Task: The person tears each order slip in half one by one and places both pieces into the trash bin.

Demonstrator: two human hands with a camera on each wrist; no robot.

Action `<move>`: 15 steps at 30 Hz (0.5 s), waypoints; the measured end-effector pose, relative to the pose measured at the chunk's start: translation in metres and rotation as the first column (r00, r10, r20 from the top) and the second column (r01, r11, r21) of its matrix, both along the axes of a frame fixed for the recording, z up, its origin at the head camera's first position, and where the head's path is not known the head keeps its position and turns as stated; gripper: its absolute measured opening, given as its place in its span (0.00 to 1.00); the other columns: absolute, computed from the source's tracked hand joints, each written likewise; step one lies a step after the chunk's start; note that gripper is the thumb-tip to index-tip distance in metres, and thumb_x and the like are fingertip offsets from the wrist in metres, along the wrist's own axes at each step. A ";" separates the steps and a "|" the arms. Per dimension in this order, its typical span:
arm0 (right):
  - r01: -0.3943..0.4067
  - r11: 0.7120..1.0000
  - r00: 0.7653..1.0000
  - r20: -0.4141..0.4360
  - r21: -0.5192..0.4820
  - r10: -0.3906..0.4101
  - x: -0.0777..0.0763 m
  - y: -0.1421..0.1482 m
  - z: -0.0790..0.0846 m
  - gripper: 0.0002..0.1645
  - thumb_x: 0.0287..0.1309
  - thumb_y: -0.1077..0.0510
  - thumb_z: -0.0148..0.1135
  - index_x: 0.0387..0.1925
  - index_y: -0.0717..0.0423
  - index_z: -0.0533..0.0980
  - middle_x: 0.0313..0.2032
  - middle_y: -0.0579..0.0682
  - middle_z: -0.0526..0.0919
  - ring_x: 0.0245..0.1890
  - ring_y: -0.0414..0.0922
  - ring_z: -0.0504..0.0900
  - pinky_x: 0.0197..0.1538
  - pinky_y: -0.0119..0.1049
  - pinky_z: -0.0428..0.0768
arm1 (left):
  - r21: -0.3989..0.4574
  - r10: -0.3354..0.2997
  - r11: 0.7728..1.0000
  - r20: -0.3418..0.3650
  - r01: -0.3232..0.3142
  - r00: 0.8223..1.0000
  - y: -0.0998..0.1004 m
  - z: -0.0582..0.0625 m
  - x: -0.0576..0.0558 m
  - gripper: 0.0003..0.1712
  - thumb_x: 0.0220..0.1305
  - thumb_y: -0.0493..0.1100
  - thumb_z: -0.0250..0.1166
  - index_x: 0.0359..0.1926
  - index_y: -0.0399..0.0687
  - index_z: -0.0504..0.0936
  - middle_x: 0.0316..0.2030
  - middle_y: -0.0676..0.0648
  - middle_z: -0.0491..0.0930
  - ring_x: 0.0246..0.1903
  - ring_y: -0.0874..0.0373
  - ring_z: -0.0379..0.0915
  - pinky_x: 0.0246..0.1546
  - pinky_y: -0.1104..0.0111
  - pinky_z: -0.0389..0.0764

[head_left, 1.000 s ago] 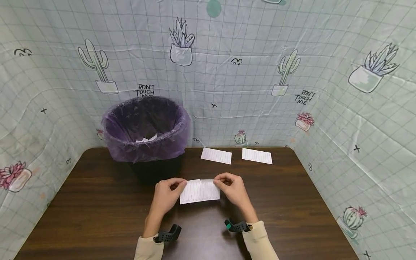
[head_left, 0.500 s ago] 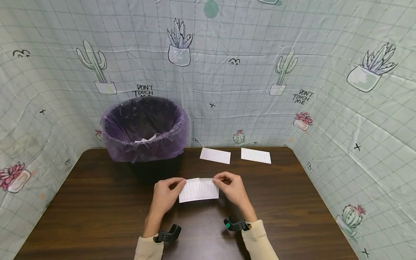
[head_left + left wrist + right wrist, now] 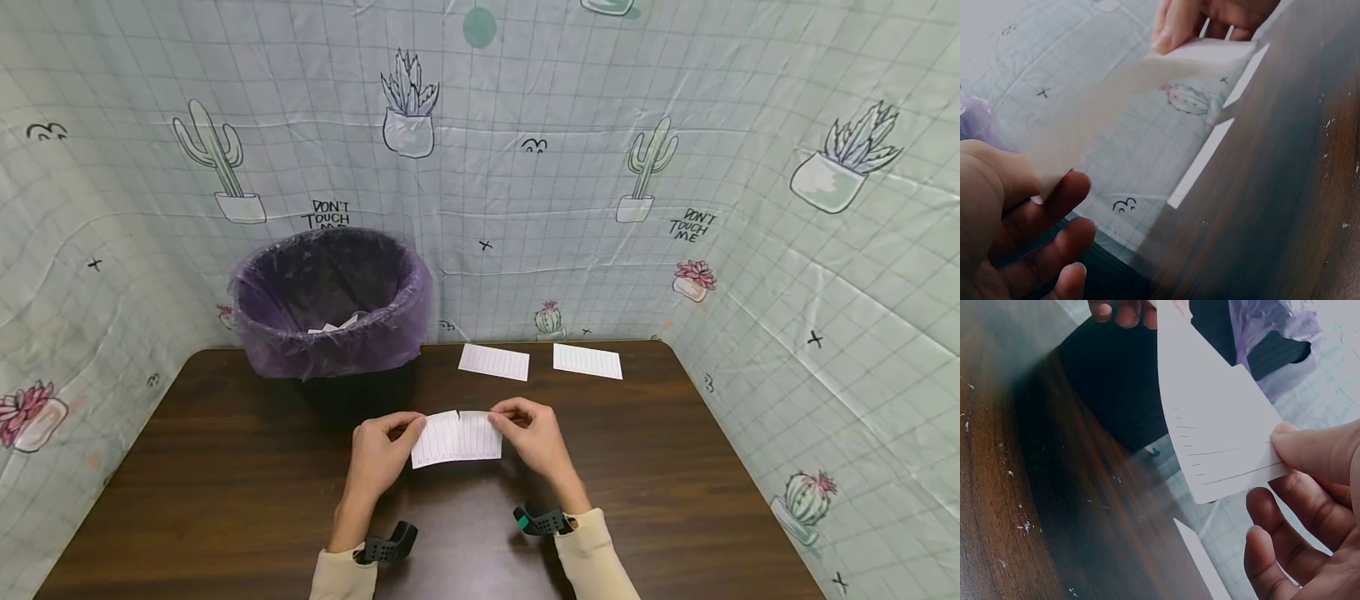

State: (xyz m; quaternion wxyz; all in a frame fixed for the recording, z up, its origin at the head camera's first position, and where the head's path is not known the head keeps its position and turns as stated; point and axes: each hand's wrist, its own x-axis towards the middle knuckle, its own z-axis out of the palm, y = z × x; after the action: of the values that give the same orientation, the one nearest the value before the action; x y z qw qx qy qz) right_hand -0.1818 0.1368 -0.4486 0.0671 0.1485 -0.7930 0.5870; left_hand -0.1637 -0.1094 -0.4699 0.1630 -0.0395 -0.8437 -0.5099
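Note:
A white lined paper card (image 3: 456, 438) is held up above the table between both hands. My left hand (image 3: 381, 454) pinches its upper left corner between thumb and fingers. At the upper right corner, my right hand (image 3: 536, 437) pinches it the same way. A short tear shows at the middle of the card's top edge, and the lower part is in one piece. In the right wrist view, ruled lines run across the card (image 3: 1222, 431) near the right thumb. The left wrist view shows the card (image 3: 1085, 119) blurred, stretching from one hand to the other.
A black bin lined with a purple plastic bag (image 3: 333, 354) stands at the back left, with white paper pieces (image 3: 336, 323) inside. Two more lined cards, one left (image 3: 494, 362) and one right (image 3: 587, 361), lie near the table's back edge. A patterned curtain (image 3: 480, 167) surrounds the brown table (image 3: 225, 483).
The slit at the card's top edge has opened a little wider. Both hands keep their pinch in nearly the same place, and the view shifts slightly.

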 end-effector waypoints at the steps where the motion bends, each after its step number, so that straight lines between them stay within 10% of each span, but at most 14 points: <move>1: 0.009 1.000 1.000 -0.002 -0.006 -0.009 0.000 0.001 -0.001 0.05 0.62 0.68 0.69 0.38 0.70 0.84 0.33 0.64 0.87 0.31 0.39 0.83 0.39 0.28 0.81 | -0.006 0.007 1.000 -0.004 -0.007 1.000 -0.002 0.000 0.000 0.05 0.64 0.37 0.72 0.39 0.40 0.92 0.30 0.45 0.89 0.25 0.64 0.73 0.28 0.73 0.75; 15: 0.074 0.996 0.997 0.019 -0.048 -0.073 -0.003 0.009 -0.002 0.04 0.63 0.69 0.68 0.38 0.69 0.84 0.33 0.64 0.86 0.31 0.36 0.82 0.40 0.28 0.80 | 0.022 0.033 0.999 0.006 -0.033 0.999 -0.013 -0.002 -0.001 0.05 0.66 0.38 0.71 0.39 0.42 0.91 0.32 0.44 0.89 0.29 0.62 0.80 0.31 0.74 0.78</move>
State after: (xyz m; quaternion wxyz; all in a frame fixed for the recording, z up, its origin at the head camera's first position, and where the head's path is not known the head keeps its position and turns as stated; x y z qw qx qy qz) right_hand -0.1850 0.1456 -0.4503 0.0854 0.1127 -0.7839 0.6045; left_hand -0.1649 -0.1224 -0.4721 0.1694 -0.0225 -0.8389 -0.5167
